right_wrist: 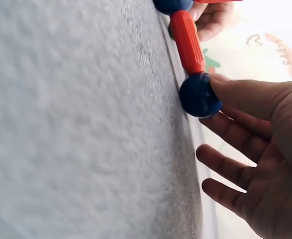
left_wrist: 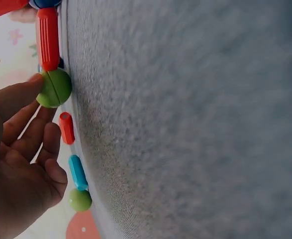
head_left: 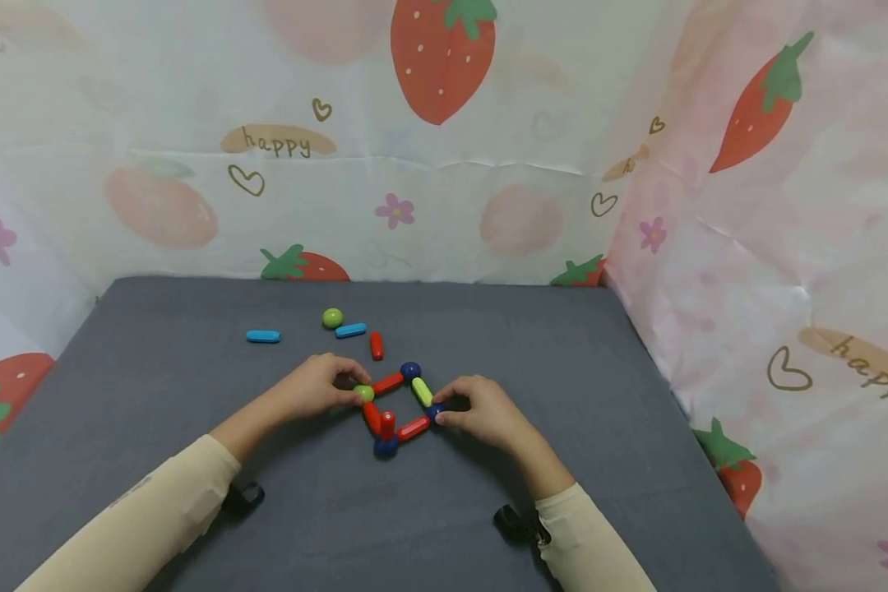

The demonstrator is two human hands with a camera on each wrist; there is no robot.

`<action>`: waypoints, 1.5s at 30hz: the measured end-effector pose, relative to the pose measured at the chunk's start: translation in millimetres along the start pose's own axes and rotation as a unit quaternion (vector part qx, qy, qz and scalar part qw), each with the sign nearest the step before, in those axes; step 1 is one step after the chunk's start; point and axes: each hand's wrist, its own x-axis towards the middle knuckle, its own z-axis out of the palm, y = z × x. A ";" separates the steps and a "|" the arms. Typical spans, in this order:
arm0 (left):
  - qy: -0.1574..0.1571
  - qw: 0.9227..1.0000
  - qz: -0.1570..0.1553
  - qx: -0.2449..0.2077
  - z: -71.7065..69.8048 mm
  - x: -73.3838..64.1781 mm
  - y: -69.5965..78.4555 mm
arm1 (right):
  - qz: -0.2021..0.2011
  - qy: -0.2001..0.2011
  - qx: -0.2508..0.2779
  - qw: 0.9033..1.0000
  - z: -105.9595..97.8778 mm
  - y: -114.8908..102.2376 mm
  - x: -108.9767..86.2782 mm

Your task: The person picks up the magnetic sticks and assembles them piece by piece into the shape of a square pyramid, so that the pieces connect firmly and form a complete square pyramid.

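Observation:
A four-sided frame of rods and balls lies on the grey cloth between my hands. Its left corner is a green ball (left_wrist: 55, 88), which my left hand (head_left: 316, 385) pinches between thumb and fingers. My right hand (head_left: 488, 409) pinches the dark blue ball (right_wrist: 199, 94) at the right corner. Another blue ball (head_left: 410, 371) forms the far corner, and a third blue ball (head_left: 386, 448) the near one. Red rods make three sides; a yellow-green rod (head_left: 422, 392) makes the far right side. From the near ball a short red rod (head_left: 388, 424) stands upright.
Beyond the frame lie a loose green ball (head_left: 332, 318), a blue rod (head_left: 351, 330) touching or close to it, and a red rod (head_left: 376, 346). Farther left is another blue rod (head_left: 263, 336). A strawberry-printed curtain (head_left: 444, 197) rises behind the grey table (head_left: 548, 345).

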 end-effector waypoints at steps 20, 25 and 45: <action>0.054 0.998 0.008 0.026 27.2 -28.6 19.1 | 0.024 0.013 -0.004 1.000 -8.8 5.7 28.3; 0.056 0.998 -0.007 0.029 31.3 -30.7 23.9 | 0.025 0.018 0.014 0.999 -7.9 8.3 39.5; 0.078 0.996 -0.019 0.033 39.5 -36.1 32.6 | 0.035 -0.023 0.065 0.997 -12.0 13.9 64.8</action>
